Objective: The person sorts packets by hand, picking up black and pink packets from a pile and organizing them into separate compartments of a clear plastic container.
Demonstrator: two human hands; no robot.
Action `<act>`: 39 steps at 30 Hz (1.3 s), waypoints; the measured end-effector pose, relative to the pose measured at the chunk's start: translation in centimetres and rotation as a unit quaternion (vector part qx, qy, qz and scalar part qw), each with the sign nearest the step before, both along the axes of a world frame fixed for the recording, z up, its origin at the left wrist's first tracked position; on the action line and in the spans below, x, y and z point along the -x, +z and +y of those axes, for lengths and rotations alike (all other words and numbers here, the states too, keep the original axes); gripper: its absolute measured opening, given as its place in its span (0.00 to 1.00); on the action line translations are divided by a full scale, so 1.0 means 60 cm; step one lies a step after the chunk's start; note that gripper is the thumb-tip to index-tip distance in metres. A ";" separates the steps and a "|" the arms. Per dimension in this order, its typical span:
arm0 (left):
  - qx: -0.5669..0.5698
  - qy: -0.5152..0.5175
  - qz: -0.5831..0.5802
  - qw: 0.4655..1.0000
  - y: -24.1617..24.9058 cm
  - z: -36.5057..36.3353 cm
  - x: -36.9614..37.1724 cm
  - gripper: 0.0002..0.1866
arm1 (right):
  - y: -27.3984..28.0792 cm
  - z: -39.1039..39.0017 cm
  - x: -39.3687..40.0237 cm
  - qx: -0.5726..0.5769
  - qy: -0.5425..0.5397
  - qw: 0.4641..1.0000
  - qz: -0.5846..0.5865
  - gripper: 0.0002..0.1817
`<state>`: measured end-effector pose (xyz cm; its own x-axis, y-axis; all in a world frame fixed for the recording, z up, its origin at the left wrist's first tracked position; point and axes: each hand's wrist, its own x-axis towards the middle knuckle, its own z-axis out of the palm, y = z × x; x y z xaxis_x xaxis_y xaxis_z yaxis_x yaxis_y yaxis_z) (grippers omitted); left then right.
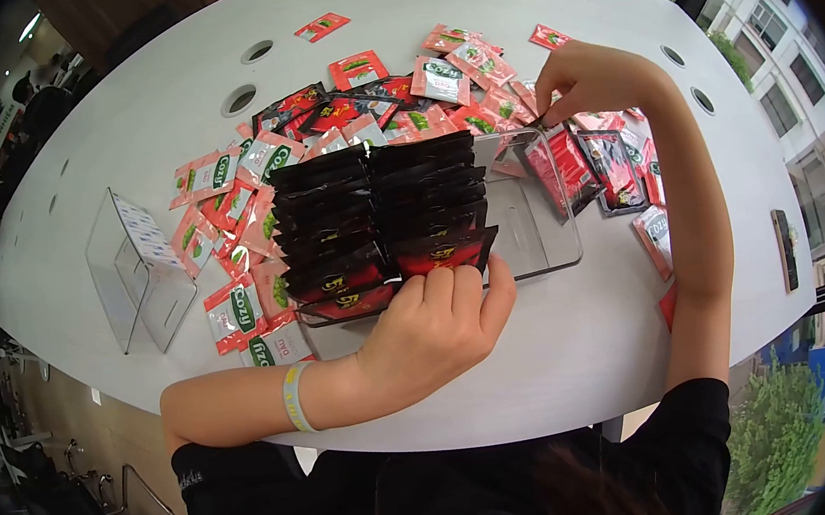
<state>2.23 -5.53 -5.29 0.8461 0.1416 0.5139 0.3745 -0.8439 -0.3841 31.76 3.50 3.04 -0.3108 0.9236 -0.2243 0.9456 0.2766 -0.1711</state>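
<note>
My left hand (439,320), with a wristband, curls its fingers against the front black-and-red sachet (442,252) at the near side of a clear plastic box (535,270). Two columns of black sachets (375,191) stand packed upright in this box. Its right end holds no sachets. Over the box's far right corner, my right hand (595,82) pinches the top edge of another black-and-red sachet (567,173), which hangs tilted beside the box's right wall. A further black-edged sachet (617,171) lies just right of it.
Pink and red Cozy sachets (439,81) lie scattered behind and left of the box, with several black ones (347,112) among them. A clear stand (137,271) is at the left. A dark phone-like object (786,248) rests near the right edge. The white table (166,112) has cable holes.
</note>
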 end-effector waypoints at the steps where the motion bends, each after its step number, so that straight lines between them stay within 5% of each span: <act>1: -0.001 -0.003 0.001 1.000 0.000 0.000 0.000 0.14 | 0.021 -0.008 0.007 -0.002 -0.010 1.000 0.003 0.09; 5: -0.005 0.006 -0.001 1.000 0.000 -0.003 -0.002 0.15 | 0.044 -0.031 0.013 -0.072 -0.090 0.974 0.194 0.05; 11: 0.103 -0.024 0.000 0.994 0.031 -0.008 0.014 0.20 | 0.027 -0.012 0.007 -0.202 0.015 0.925 0.323 0.14; 13: 0.086 -0.029 0.002 0.996 0.042 -0.003 0.009 0.20 | 0.031 -0.013 0.012 -0.184 0.005 0.941 0.285 0.13; 15: 0.034 -0.133 -0.145 0.980 0.061 0.008 0.000 0.17 | 0.026 -0.015 0.019 -0.183 0.010 0.938 0.294 0.12; 22: 0.152 0.001 -0.051 0.987 0.104 0.079 0.017 0.46 | 0.024 -0.019 0.040 -0.215 -0.007 0.941 0.263 0.09; 39: 0.151 0.013 -0.023 0.988 0.093 0.087 0.014 0.42 | -0.006 -0.006 0.061 -0.196 0.080 0.957 0.197 0.10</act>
<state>1.41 -0.30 0.29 0.8175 0.3147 0.4823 0.4079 -0.9076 -0.0991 28.13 3.11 2.70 -0.4449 0.8460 0.2940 0.7693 0.5290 -0.3583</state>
